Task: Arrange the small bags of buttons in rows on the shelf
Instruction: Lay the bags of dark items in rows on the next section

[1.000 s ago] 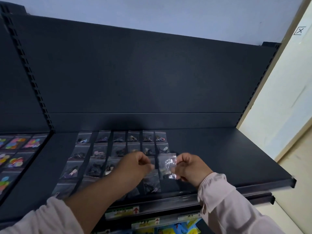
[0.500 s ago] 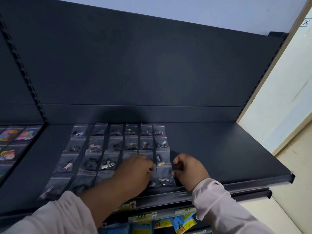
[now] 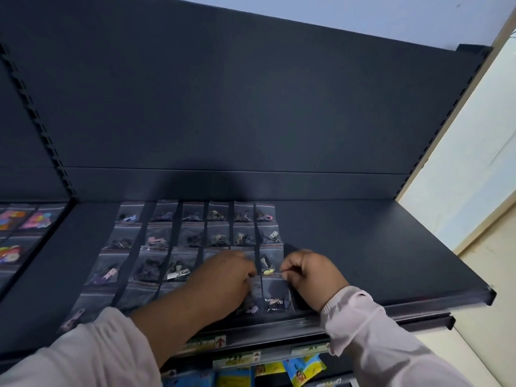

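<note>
Two hands work one bag. The right hand [image 3: 310, 277] is curled, thumb and forefinger pinching the upper right corner of the small bag [image 3: 276, 293]. The left hand [image 3: 226, 277] is curled at the bag's upper left corner, but its fingertips are hidden, so I cannot tell whether it pinches the bag or only steadies it.

The bag lies flat on the shelf [image 3: 377, 261] at the right end of the front row. It sits just in front of the bag with the yellow button [image 3: 268, 261] and beside a neighbour bag [image 3: 251, 305] partly covered by the left hand.

The step in hand looks like squaring this last bag into its column. To do it well, draw the top edge taut between the two corners. Line it up with the bottom edge of the bag behind, and keep the gap to the neighbour like the gaps in the other rows [image 3: 195, 236]. Let go by lifting the fingers straight up, since a sideways drag would likely skew the light plastic. The left wrist should also clear the neighbouring bags without sweeping them.
</note>
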Available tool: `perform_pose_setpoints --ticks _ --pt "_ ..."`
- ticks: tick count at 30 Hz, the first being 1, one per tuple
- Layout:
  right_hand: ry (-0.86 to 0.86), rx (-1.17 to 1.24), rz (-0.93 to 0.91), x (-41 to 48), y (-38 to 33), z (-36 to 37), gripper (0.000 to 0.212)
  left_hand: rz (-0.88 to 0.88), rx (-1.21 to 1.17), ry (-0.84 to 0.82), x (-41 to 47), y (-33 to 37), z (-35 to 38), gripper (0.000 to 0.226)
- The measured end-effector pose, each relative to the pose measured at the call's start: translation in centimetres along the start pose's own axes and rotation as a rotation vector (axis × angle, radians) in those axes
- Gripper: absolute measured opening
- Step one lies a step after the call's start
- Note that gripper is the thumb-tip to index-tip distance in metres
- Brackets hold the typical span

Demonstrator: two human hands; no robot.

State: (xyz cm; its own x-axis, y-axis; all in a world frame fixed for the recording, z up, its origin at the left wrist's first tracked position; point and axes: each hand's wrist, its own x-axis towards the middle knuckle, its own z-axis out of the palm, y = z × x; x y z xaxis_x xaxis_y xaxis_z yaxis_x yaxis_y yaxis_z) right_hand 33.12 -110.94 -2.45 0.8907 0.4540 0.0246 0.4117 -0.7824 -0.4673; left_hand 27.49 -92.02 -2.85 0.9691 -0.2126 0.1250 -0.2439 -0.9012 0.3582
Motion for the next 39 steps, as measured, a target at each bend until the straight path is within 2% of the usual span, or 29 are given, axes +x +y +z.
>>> perform_pose_setpoints --ticks 7,17,25,30,34,39 --pt "0.013 -0.107 -0.128 3.2 -0.1 0.2 0.017 -0.003 0.103 0.025 1.8 -2.6 0.0 0.022" --pt "-0.131 -0.180 -0.120 4.8 1.3 1.4 0.027 -0.007 0.161 -0.093 3.1 -3.2 1.2 0.013" --pt "-0.179 -0.245 -0.126 5.7 1.3 1.4 0.024 -0.011 0.170 -0.064 3.4 -2.9 1.1 0.012" --pt "-0.067 -0.117 -0.098 5.4 1.7 1.4 0.026 -0.037 0.107 -0.015 3.1 -3.0 0.3 0.019" --pt "-0.045 -0.132 -0.071 5.4 1.3 0.7 0.026 -0.053 0.082 0.041 2.2 -3.0 -1.0 0.026" --pt "0.061 -0.096 -0.218 3.4 -0.8 0.1 0.025 -0.086 0.030 0.141 -0.6 -3.2 -3.0 0.026"
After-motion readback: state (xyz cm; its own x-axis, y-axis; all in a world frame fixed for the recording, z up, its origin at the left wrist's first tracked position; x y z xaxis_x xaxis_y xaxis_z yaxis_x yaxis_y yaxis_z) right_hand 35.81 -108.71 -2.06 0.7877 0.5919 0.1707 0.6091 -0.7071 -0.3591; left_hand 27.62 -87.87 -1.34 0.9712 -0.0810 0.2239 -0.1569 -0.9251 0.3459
